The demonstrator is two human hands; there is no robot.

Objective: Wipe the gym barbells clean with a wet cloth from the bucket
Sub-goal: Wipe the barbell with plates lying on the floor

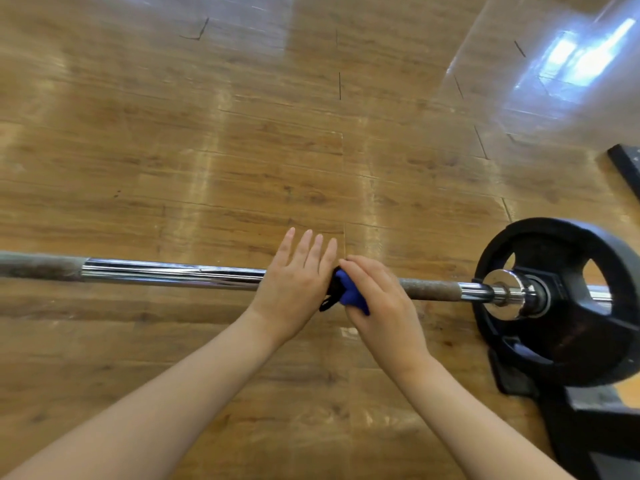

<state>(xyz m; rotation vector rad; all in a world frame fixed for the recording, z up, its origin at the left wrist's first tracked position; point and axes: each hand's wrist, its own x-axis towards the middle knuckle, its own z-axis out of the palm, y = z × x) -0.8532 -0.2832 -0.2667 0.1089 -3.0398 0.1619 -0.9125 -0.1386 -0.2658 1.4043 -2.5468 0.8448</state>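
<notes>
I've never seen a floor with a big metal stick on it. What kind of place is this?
Most likely a gym. A long steel barbell carries a black weight plate above a shiny wooden floor, and the right hand holds a blue cloth on it.

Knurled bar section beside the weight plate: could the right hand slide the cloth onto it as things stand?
Probably yes. The right hand grips the blue cloth on the bar, and the rusty knurled section starts right at that hand, bare up to the weight plate.

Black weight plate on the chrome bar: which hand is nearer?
Right. The right hand grips the blue cloth on the chrome barbell bar, nearer the black weight plate; the left hand lies flat, farther off.
</notes>
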